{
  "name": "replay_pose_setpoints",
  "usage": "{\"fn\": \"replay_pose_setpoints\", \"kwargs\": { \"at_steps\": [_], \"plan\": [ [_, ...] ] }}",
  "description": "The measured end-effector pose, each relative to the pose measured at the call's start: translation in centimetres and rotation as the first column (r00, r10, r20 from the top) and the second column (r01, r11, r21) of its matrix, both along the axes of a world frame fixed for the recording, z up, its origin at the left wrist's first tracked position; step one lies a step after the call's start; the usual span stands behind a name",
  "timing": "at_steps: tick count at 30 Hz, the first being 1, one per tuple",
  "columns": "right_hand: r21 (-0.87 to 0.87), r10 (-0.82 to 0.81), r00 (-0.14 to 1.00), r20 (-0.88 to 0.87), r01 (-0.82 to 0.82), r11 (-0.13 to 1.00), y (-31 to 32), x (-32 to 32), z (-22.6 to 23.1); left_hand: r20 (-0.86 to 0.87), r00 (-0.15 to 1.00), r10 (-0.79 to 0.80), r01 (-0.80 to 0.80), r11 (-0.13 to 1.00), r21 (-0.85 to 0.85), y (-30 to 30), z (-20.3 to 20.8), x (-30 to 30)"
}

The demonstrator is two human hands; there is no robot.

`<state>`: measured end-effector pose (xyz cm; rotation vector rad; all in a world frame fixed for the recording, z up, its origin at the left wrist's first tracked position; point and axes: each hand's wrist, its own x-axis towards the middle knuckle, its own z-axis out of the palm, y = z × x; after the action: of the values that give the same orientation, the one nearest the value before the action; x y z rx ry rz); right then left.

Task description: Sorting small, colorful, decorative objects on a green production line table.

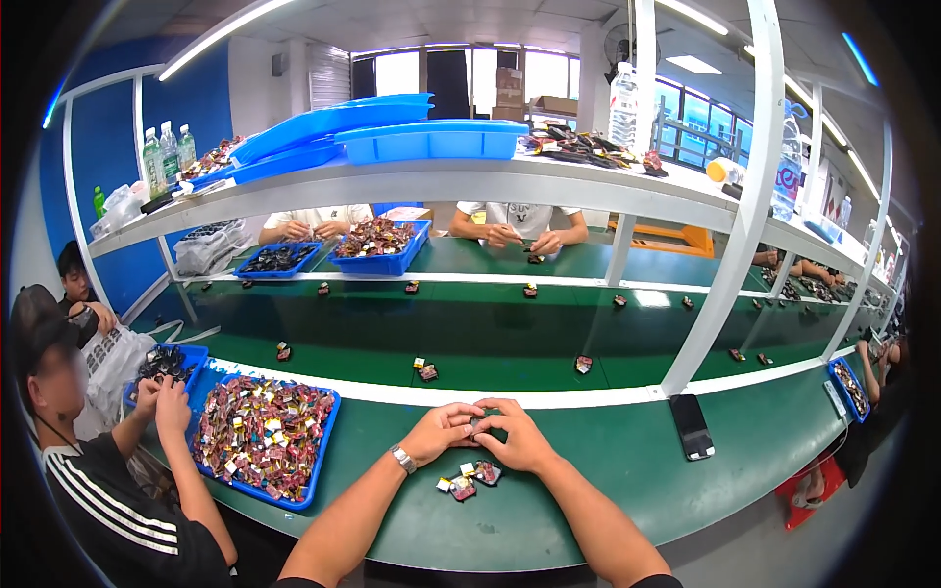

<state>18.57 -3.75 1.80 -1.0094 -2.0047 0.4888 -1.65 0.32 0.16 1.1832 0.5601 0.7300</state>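
Over the green bench, my left hand (441, 433) and my right hand (514, 437) meet fingertip to fingertip. Both are closed in a pinch around something small and dark, mostly hidden by the fingers, so its kind cannot be told. Just below them on the bench lie several small dark pieces (464, 489) with reddish parts and white-and-yellow tabs. A watch with a metal band (403, 459) is on my left wrist.
A blue tray (331, 431) heaped with red, white and yellow parts stands left, beside a co-worker (108, 490). Right lies a black phone (692, 428). Beyond a white rail, scattered pieces (425, 369) lie on the dark green belt. A white upright (730, 216) supports a shelf (470, 182) above.
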Motion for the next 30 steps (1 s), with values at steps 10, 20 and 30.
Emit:
{"fn": "replay_pose_setpoints", "kwargs": {
  "at_steps": [10,20,30],
  "plan": [
    [0.087,-0.162,0.984,-0.07,0.167,0.982,-0.4,-1.4,-1.3,0.048,0.998,0.035,-0.032,0.998,-0.055,0.2,-0.3,-0.2],
    [0.08,-0.173,0.975,-0.141,0.185,0.979,-0.5,-1.7,-1.0,0.096,0.995,0.013,-0.008,0.999,-0.05,0.4,-0.6,-0.4],
    [0.083,-0.182,0.973,-0.143,0.195,0.977,-0.6,-2.0,-1.5,0.048,0.998,0.04,-0.038,0.999,-0.037,0.0,-0.6,0.1]
  ]
}}
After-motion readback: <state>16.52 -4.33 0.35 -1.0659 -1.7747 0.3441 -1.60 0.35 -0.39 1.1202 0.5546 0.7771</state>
